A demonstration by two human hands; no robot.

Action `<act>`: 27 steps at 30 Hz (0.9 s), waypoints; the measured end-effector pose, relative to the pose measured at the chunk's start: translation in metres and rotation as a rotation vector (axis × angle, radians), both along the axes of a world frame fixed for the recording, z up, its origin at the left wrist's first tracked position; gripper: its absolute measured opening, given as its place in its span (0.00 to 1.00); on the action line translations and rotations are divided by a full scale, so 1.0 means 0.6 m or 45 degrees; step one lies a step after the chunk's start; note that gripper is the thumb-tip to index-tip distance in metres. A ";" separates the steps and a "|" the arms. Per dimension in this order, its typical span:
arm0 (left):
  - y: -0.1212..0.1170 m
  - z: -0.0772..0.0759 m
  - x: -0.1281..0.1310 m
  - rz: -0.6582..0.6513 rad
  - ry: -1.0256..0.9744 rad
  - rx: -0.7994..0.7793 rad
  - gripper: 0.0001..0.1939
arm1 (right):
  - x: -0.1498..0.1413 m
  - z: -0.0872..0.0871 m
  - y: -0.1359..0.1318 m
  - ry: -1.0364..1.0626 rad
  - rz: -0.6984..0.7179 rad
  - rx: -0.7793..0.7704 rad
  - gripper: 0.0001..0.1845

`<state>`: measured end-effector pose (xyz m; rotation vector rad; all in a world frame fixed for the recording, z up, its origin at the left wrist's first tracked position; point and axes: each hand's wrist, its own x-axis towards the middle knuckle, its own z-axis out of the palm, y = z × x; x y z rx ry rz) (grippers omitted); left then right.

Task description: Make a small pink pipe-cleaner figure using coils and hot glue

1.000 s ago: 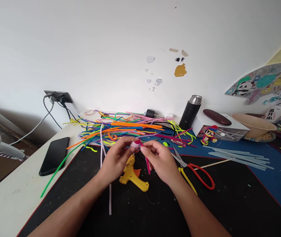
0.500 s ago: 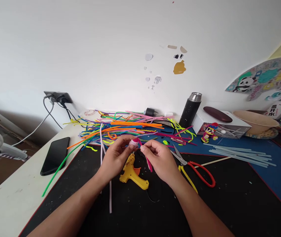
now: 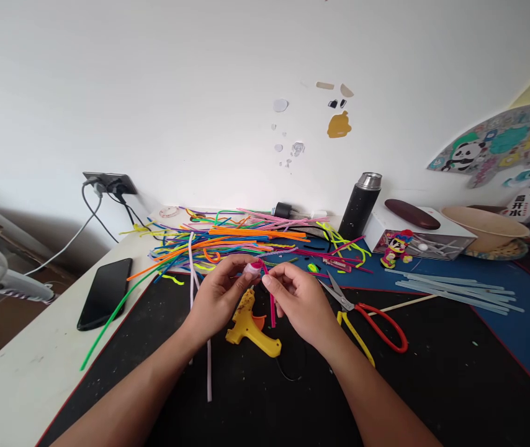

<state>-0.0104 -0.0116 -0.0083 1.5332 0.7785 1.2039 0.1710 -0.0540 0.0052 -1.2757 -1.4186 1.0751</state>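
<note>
Between thumb and fingers, my left hand [image 3: 218, 298] grips a small rolled piece [image 3: 252, 269], pale pink with a magenta patch on top. My right hand [image 3: 297, 301] pinches a magenta pipe cleaner [image 3: 273, 310] close beside it; one end hangs below the fingers, the other reaches toward the rolled piece. Whether the two are joined I cannot tell. Below my hands a yellow hot glue gun [image 3: 256, 335] lies on the black mat. Pale lilac pipe cleaners [image 3: 208, 372] run beneath my left hand. Scissors with red handles [image 3: 381, 323] lie spread to the right of my right hand.
Many coloured pipe cleaners [image 3: 228, 239] are heaped along the wall. A phone [image 3: 104, 295] lies at the left. On the right are glue sticks [image 3: 460, 288], a small figure [image 3: 398, 248], a black flask [image 3: 362, 205], a white box [image 3: 451, 239] and a bowl [image 3: 483, 223].
The hanging end of the magenta pipe cleaner has swung left and now points nearly straight down. My right hand has shifted very slightly; my left hand keeps its hold.
</note>
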 end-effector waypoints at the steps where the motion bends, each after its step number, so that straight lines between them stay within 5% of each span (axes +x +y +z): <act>1: 0.000 -0.001 -0.001 -0.006 0.013 0.018 0.11 | 0.000 0.000 0.000 -0.028 -0.037 0.030 0.16; 10: -0.004 -0.003 -0.002 -0.141 0.189 0.224 0.10 | -0.001 0.007 -0.001 -0.133 -0.129 0.131 0.17; 27: -0.010 -0.009 -0.001 -0.135 0.174 0.136 0.15 | -0.002 0.019 -0.004 -0.006 -0.102 0.066 0.14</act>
